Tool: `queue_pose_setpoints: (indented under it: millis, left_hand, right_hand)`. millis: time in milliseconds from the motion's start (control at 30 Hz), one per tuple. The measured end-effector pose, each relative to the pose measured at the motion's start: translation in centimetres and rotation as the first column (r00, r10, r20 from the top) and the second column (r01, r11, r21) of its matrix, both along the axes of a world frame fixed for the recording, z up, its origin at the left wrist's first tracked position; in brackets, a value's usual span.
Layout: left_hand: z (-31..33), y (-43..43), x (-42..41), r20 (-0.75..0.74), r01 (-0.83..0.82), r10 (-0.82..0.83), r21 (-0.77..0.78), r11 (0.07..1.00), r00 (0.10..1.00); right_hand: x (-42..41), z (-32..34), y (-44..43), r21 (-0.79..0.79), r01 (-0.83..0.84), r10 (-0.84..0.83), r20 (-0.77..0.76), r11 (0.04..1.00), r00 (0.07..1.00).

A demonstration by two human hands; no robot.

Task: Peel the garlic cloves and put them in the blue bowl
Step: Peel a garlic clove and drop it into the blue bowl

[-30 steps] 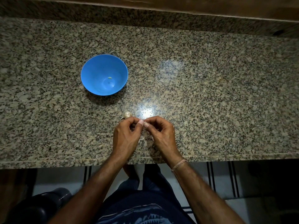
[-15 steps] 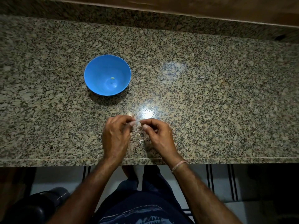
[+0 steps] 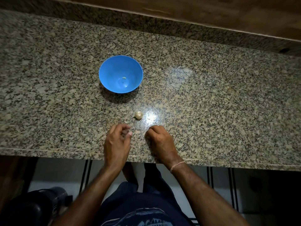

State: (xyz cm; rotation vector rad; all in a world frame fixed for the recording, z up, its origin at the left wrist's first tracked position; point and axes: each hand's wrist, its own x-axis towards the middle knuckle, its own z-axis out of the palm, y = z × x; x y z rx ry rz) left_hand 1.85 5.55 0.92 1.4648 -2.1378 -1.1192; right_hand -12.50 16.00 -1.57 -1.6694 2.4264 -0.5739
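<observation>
I saw a dark rounded object (image 3: 32,207) on the floor below the counter (image 3: 211,103). The blue bowl (image 3: 105,82) stood on the counter with one peeled clove (image 3: 124,78) inside. The garlic bulb (image 3: 138,115) lay between the bowl and my hands. The left grip (image 3: 117,144) and right grip (image 3: 161,142) were curled near the front edge, and I couldn't tell whether either held anything.

The left hand (image 3: 117,141) and the right hand (image 3: 160,141), previously joined fingertip to fingertip, are now separated by a strip of countertop (image 3: 138,139). The left hand has shifted leftward. The garlic bulb (image 3: 138,115), earlier partly covered by that hand, is fully exposed.
</observation>
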Motion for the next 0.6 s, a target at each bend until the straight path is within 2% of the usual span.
queue_pose_setpoints:
  millis: [100, 167, 233, 300, 367, 400, 467, 533, 600]
  left_hand:
    - [0.3, 0.3, -0.2, -0.070, 0.021, -0.007, 0.194, 0.981, 0.997]
    - [0.5, 0.4, -0.8, -0.143, -0.021, 0.095, 0.449, 0.893, 0.985]
    - [0.8, 0.8, -1.9, -0.212, -0.054, 0.282, 0.702, 0.710, 0.936]
    - [1.6, 1.1, -3.1, -0.229, -0.031, 0.508, 0.891, 0.453, 0.830]
    - [2.5, 1.0, -3.9, -0.170, 0.020, 0.698, 0.976, 0.218, 0.696]
    - [2.8, 1.0, -4.2, -0.138, 0.031, 0.749, 0.987, 0.155, 0.648]
    - [3.0, 1.1, -4.6, -0.114, 0.023, 0.784, 0.992, 0.126, 0.610]
    - [2.9, 1.3, -4.8, -0.114, -0.008, 0.788, 0.989, 0.150, 0.605]
    - [2.1, 1.1, -4.6, -0.113, -0.071, 0.760, 0.976, 0.205, 0.640]
  right_hand:
    - [0.4, 0.2, -0.7, 0.026, 0.043, -0.042, -0.050, 0.999, 0.998]
    - [0.7, 0.5, -0.9, 0.032, 0.124, -0.125, 0.036, 0.992, 0.992]
    - [0.9, 1.6, -1.3, 0.007, 0.224, -0.219, 0.239, 0.975, 0.946]
    - [1.1, 3.2, -1.6, -0.051, 0.243, -0.201, 0.412, 0.969, 0.889]
    - [1.7, 5.0, -1.6, -0.102, 0.189, -0.121, 0.467, 0.977, 0.876]
    - [2.0, 5.7, -1.6, -0.117, 0.161, -0.090, 0.463, 0.980, 0.882]
    - [2.3, 6.6, -1.3, -0.122, 0.133, -0.060, 0.475, 0.984, 0.878]
    - [1.9, 7.0, -0.7, -0.160, 0.144, -0.044, 0.507, 0.977, 0.861]
    - [0.3, 7.0, -0.1, -0.164, 0.255, -0.125, 0.555, 0.953, 0.822]
